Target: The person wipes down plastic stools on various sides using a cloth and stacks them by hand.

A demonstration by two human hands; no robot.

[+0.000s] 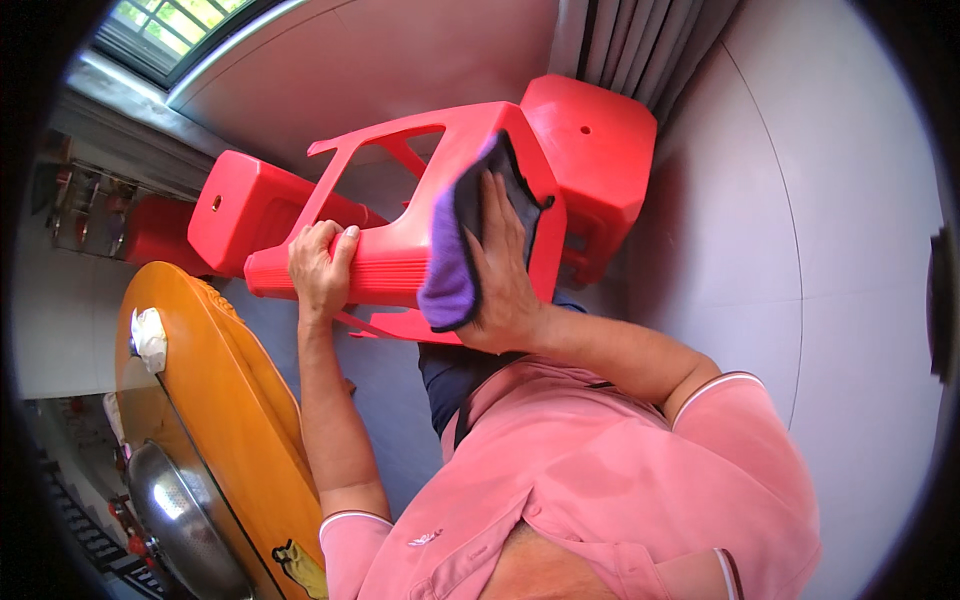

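A red plastic stool [390, 274] lies tilted on its side across the front of my body, its legs pointing left. My left hand [322, 266] grips one of its ribbed legs, the thumb on top. Against the side of the stool near its seat, my right hand [499, 262] presses a purple and dark grey cloth [454, 259], fingers stretched out over it. The cloth covers part of the stool's corner and hides what lies beneath.
Red stools stand behind, one at the right [592, 150] by a grey curtain [637, 45], another at the left [232, 214]. A wooden table [225, 360] at the left bears a metal colander [176, 517], a white crumpled item [151, 341] and a yellow cloth [300, 570].
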